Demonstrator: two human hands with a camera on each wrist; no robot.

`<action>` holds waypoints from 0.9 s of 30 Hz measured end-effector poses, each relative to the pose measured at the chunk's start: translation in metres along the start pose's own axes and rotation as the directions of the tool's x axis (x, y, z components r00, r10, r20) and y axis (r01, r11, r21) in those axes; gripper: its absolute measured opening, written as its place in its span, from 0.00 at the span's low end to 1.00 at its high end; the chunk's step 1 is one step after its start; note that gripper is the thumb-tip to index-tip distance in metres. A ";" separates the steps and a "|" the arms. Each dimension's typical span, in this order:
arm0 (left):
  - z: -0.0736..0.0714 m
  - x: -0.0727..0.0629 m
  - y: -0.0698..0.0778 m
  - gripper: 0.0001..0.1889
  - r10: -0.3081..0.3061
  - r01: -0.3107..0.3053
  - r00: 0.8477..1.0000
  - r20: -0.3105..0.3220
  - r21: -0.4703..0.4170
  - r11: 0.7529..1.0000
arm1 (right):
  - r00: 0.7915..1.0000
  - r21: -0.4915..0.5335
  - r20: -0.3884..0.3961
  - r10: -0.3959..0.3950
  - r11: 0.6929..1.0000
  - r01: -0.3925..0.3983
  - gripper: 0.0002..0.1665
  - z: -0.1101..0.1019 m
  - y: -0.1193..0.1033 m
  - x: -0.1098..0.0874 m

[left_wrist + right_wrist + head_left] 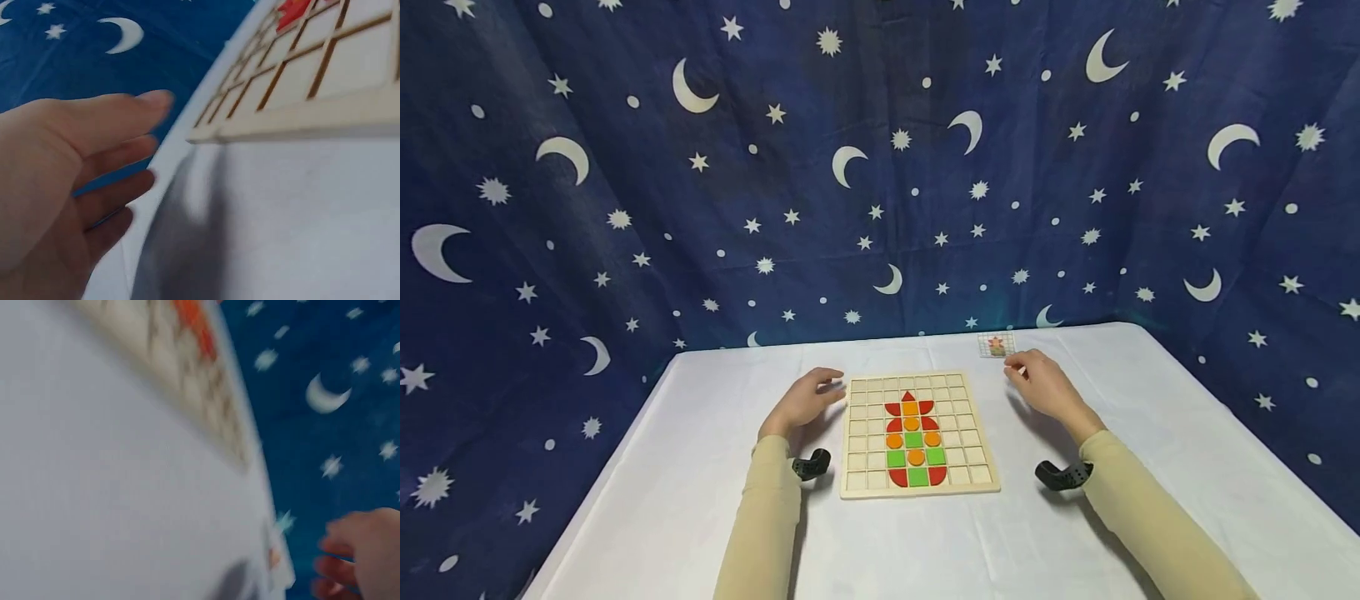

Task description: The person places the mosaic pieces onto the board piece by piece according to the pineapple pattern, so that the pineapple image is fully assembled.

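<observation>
A square wooden grid board (pixel 921 492) lies on the table between the two hands. Its middle columns carry a figure of flat red, orange and green pieces, topped by a red triangle (pixel 907 397). My left hand (pixel 805 402) hovers beside the board's upper left edge, fingers relaxed and holding nothing; the left wrist view shows a gap between the fingertips and the frame. Off the board's right side is my right hand (pixel 1043 385), raised with loosely bent fingers and nothing between them. Just past its fingertips lies a small picture card (pixel 996 344) with a similar coloured figure.
A white cloth covers the table (pixel 715 500). Behind and around it hangs a dark blue curtain (pixel 880 225) with moons and stars. Black wrist-worn devices (pixel 811 465) sit on both forearms. Bare squares surround the figure on the board.
</observation>
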State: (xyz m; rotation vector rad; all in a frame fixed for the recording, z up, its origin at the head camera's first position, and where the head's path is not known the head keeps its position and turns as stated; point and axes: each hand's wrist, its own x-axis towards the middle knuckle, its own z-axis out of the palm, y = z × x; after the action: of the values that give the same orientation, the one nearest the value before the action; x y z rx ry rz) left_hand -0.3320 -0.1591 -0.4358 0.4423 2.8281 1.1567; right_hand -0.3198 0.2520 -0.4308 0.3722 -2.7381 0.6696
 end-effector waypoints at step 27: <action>-0.025 0.020 -0.031 0.40 -0.294 0.332 0.942 -0.161 0.562 0.758 | 0.944 -0.337 0.219 0.247 0.927 -0.164 0.48 -0.005 0.063 0.018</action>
State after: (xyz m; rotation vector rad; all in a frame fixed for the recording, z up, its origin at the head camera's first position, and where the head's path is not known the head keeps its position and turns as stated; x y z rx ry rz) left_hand -0.3625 -0.1920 -0.4382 -0.0696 3.1014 0.2219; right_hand -0.3552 0.3052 -0.4459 0.0992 -3.0977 0.2295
